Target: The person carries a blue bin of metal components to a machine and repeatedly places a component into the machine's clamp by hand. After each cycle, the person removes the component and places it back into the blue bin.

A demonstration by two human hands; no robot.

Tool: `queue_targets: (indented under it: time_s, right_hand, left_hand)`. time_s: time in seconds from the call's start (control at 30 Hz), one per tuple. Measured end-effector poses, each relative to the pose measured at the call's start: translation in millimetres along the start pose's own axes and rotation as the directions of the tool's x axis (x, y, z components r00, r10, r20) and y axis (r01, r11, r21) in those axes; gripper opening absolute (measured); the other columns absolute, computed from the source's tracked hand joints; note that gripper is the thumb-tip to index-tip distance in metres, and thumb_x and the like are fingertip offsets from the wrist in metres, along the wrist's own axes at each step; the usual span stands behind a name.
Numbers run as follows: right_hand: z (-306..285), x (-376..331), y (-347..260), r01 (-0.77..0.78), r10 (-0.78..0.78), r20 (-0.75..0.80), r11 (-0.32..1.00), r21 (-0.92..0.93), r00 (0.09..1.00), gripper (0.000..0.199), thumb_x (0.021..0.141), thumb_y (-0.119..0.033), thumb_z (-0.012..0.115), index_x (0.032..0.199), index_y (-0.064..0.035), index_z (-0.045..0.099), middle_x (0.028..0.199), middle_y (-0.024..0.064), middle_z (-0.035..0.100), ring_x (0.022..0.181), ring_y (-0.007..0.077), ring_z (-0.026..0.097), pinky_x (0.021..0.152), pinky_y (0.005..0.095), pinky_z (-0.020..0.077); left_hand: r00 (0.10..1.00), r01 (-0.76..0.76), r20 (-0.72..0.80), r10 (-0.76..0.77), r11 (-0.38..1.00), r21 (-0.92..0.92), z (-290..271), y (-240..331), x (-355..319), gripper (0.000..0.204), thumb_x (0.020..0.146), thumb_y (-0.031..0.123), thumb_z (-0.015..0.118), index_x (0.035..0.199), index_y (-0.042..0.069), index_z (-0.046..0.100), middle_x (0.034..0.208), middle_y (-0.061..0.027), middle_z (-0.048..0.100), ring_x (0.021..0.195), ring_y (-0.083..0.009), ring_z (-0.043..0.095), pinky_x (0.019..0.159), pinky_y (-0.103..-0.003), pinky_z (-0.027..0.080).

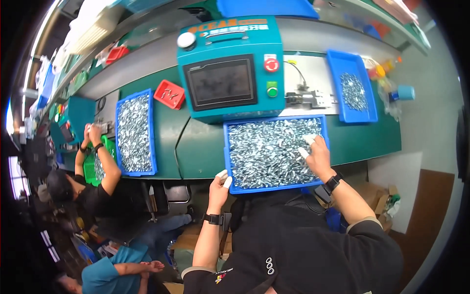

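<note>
1. Pieces of silver metal fill the blue rectangular plastic tray between your hands.
2. Your left hand touches its corner, grip unclear; your right hand hovers above, fingers apart.
3. Seemingly picking; that calls for pinching.

Ahead of you, a green worktop spans mid-frame, backed by a grey panel. On your right stands a pale wall, with a brown surface lower right; a bright light strip curves along the upper left.
</note>
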State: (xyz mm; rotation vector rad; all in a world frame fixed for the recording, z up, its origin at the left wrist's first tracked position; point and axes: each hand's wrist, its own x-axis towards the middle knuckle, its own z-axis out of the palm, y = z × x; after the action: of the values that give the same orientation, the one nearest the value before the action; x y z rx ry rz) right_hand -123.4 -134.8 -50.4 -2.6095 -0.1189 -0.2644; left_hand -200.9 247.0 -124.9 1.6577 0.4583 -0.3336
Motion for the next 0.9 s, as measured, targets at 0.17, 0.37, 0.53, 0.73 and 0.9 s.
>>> queue_targets:
  time_s: [0.17,0.37,0.53,0.73,0.9]
  right_hand:
    - [-2,-14,72,-0.42,0.423,-0.181,0.906,0.059,0.888,0.029,0.087,-0.021,0.071,0.108,-0.0009,0.067,0.102,0.0161,0.062,0.091,0.0356,0.061,0.079,0.04,0.0499]
    - [22,-27,119,-0.629,0.626,0.064,0.77,0.11,0.777,0.03,0.092,-0.026,0.067,0.099,0.0026,0.065,0.092,0.0203,0.067,0.085,0.0386,0.065,0.076,0.0436,0.0506]
    - [30,-23,120,-0.659,0.658,0.068,0.733,0.168,0.75,0.033,0.094,-0.029,0.064,0.093,0.0036,0.063,0.083,0.0229,0.068,0.081,0.041,0.066,0.072,0.0464,0.0501]
    - [34,-23,119,-0.625,0.625,0.038,0.773,0.109,0.78,0.037,0.095,-0.032,0.061,0.092,0.0041,0.062,0.088,0.0261,0.068,0.085,0.0456,0.064,0.074,0.0487,0.0491]
    - [41,-22,126,-0.606,0.604,0.044,0.795,0.036,0.795,0.036,0.095,-0.03,0.062,0.097,0.0058,0.063,0.091,0.0262,0.068,0.089,0.0423,0.066,0.077,0.0457,0.0495]
  left_hand:
    - [0.983,0.032,-0.181,0.001,0.983,0.181,23,7,25,0.035,0.094,0.018,0.068,0.12,-0.003,0.058,0.102,-0.0114,0.07,0.094,-0.0169,0.066,0.086,-0.031,0.051]
    - [0.949,-0.016,-0.293,0.118,0.945,0.327,38,22,43,0.026,0.093,0.02,0.069,0.104,-0.003,0.062,0.092,-0.013,0.071,0.083,-0.0215,0.068,0.077,-0.033,0.052]
    - [0.926,0.012,-0.332,0.176,0.869,0.495,45,29,52,0.025,0.093,0.021,0.069,0.1,-0.003,0.064,0.082,-0.0141,0.07,0.074,-0.023,0.066,0.07,-0.035,0.051]
    - [0.922,-0.053,-0.305,0.24,0.856,0.515,41,27,50,0.024,0.092,0.022,0.069,0.094,-0.001,0.064,0.081,-0.0194,0.069,0.074,-0.037,0.067,0.068,-0.041,0.05]
    - [0.927,-0.062,-0.3,0.226,0.88,0.471,37,17,43,0.024,0.092,0.021,0.069,0.094,-0.002,0.064,0.081,-0.0198,0.069,0.074,-0.0369,0.067,0.067,-0.041,0.05]
